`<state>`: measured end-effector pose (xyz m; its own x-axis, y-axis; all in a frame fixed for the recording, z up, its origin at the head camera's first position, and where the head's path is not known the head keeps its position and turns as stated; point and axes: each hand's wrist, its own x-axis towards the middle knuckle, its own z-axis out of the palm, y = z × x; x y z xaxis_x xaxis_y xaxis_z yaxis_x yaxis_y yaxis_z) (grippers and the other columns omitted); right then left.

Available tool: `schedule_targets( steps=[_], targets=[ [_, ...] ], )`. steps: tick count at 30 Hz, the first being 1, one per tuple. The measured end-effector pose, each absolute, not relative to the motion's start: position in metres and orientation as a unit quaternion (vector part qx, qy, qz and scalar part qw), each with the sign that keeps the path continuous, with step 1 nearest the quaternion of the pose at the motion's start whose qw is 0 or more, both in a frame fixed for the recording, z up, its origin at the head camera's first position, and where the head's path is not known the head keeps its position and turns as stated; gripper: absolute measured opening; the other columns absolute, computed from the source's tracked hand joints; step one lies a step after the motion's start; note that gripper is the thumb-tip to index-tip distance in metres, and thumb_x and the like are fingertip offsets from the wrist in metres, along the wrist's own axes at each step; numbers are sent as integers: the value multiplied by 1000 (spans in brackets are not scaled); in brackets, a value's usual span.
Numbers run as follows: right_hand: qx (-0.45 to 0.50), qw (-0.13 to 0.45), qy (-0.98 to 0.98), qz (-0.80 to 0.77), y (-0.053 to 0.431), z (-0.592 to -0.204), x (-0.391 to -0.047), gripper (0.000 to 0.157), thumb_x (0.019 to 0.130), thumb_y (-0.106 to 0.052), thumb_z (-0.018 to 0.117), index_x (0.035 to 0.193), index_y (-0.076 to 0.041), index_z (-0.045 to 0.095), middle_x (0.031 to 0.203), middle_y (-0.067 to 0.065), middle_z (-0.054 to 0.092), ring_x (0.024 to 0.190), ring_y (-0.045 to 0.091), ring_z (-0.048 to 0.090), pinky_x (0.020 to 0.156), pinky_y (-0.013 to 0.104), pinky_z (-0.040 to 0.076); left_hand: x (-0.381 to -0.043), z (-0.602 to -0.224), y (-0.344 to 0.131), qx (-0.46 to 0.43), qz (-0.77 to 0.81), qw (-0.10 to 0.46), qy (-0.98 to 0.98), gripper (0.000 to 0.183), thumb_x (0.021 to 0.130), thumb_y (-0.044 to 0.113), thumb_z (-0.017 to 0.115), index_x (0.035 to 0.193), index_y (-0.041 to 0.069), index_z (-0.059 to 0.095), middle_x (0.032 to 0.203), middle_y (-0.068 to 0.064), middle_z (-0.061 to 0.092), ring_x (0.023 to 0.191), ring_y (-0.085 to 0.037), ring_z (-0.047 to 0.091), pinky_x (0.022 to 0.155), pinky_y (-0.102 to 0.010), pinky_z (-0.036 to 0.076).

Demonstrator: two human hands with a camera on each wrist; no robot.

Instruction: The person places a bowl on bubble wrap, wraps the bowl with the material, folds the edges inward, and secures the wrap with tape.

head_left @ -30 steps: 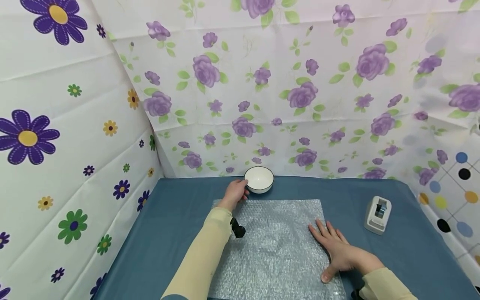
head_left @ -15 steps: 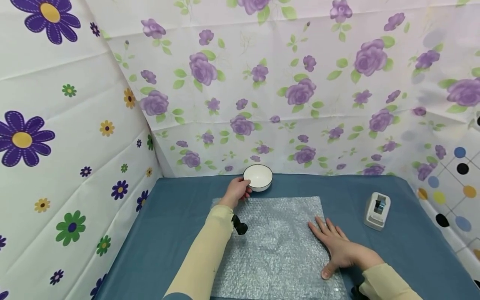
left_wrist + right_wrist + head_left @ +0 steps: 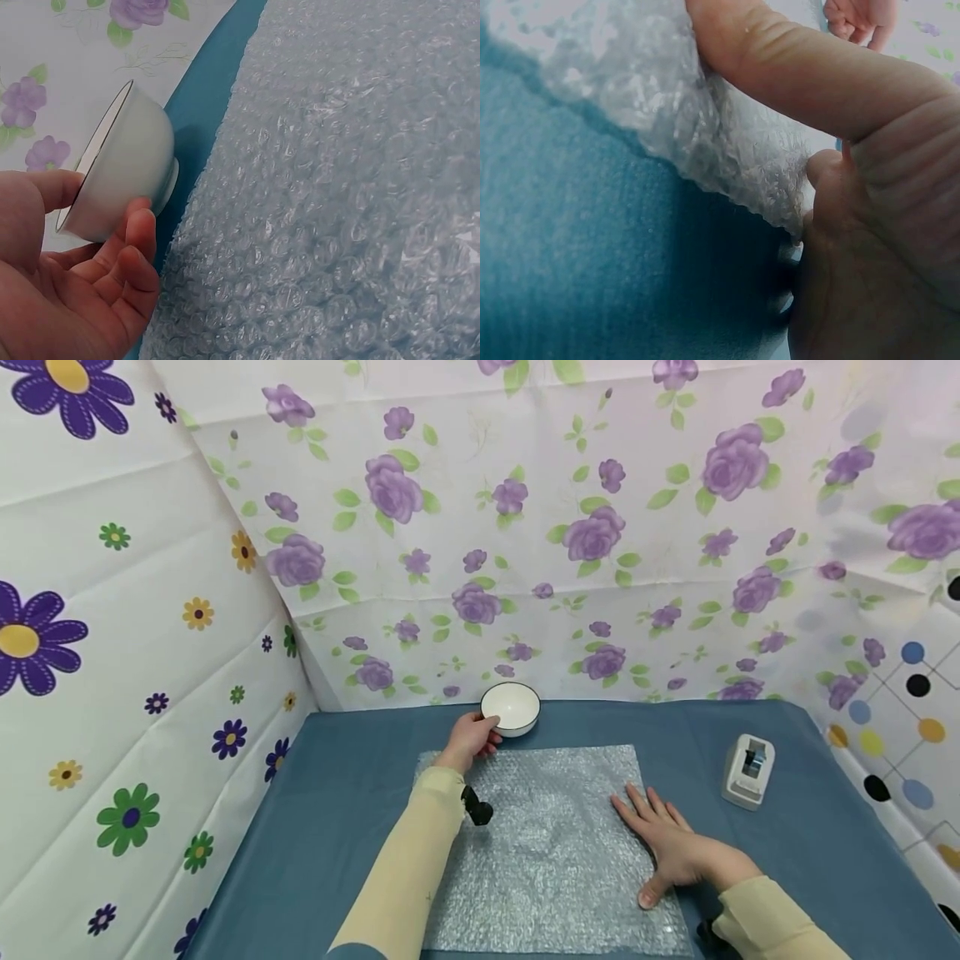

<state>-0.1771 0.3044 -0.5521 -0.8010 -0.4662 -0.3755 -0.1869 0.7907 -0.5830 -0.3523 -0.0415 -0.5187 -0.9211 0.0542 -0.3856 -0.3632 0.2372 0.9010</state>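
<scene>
My left hand [image 3: 470,739] grips the near left side of a white bowl [image 3: 512,706] with a dark rim. In the left wrist view the thumb hooks over the rim of the bowl [image 3: 131,165], and the fingers bend against its outer wall. A square sheet of bubble wrap [image 3: 547,843] lies flat just in front of the bowl. On the sheet's right edge rests my right hand [image 3: 671,843], fingers spread. Close up in the right wrist view, the thumb lies on the bubble wrap [image 3: 645,82]; the other fingers are mostly hidden.
A white tape dispenser [image 3: 748,772] stands on the right of the blue-covered table [image 3: 352,802]. Behind the bowl rises a flowered curtain [image 3: 547,527], with another printed sheet [image 3: 150,635] along the left side.
The head view has shifted slightly, moving the scene up and left. My left thumb reaches further over the bowl's rim. The right hand stays in place on the bubble wrap.
</scene>
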Motion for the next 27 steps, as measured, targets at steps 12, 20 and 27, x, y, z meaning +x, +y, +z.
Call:
schedule_targets(
  steps=[12,20,27],
  targets=[
    [-175,258,916,-254,303,-551,-179,151,60,-58,99,174,-11,11,176,24,-12,158,55,-15,121,76,-3,-348,-522,-43,-85,613,179,765,57,111,40,59,156,5,51,113,-17,78,68,-19,68,64,-31,48],
    [-171,262,914,-258,303,-548,-175,150,61,-57,99,174,-11,11,176,25,-12,157,56,-15,121,77,-4,-346,-523,-41,-83,618,184,760,56,112,42,55,155,6,52,115,-17,77,69,-20,69,63,-31,47],
    [-166,262,915,-257,303,-547,-176,150,60,-57,99,174,-12,12,177,23,-11,158,55,-15,122,76,-3,-348,-526,-42,-79,625,188,754,57,113,43,54,156,6,51,113,-14,78,66,-17,68,59,-29,47]
  ],
)
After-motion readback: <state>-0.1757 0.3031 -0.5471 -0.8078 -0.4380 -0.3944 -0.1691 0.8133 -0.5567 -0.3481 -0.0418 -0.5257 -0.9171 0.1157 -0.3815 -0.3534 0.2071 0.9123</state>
